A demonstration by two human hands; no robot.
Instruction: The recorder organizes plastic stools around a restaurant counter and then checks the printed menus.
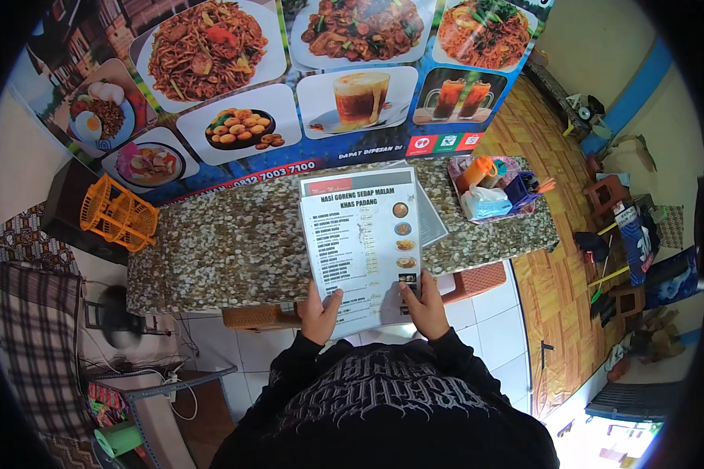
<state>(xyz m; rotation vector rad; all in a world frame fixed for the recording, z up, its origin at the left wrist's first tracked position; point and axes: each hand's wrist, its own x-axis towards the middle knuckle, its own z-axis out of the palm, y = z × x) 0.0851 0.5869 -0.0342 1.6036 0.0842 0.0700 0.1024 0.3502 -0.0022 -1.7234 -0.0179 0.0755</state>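
Observation:
Between my two hands is a stack of laminated menu sheets [344,242], the top one white with printed lines and small round food pictures down its right side. My left hand [319,314] grips the lower left edge, thumb lying on top. At the lower right edge my right hand [425,306] holds the same stack, also thumb on top; the fingers of both hands are hidden beneath. The stack's far part reaches over a pebble-patterned counter [219,242]. Another sheet, greyish [432,223], sticks out at an angle from behind the stack's right side.
A large food banner [289,117] stands along the counter's far side. An orange plastic rack [117,213] is at the left end. Toward the right sits a tray with an orange bottle [477,172], tissues [486,203] and a dark blue holder [522,190]. Brown seats [477,283] show below the counter.

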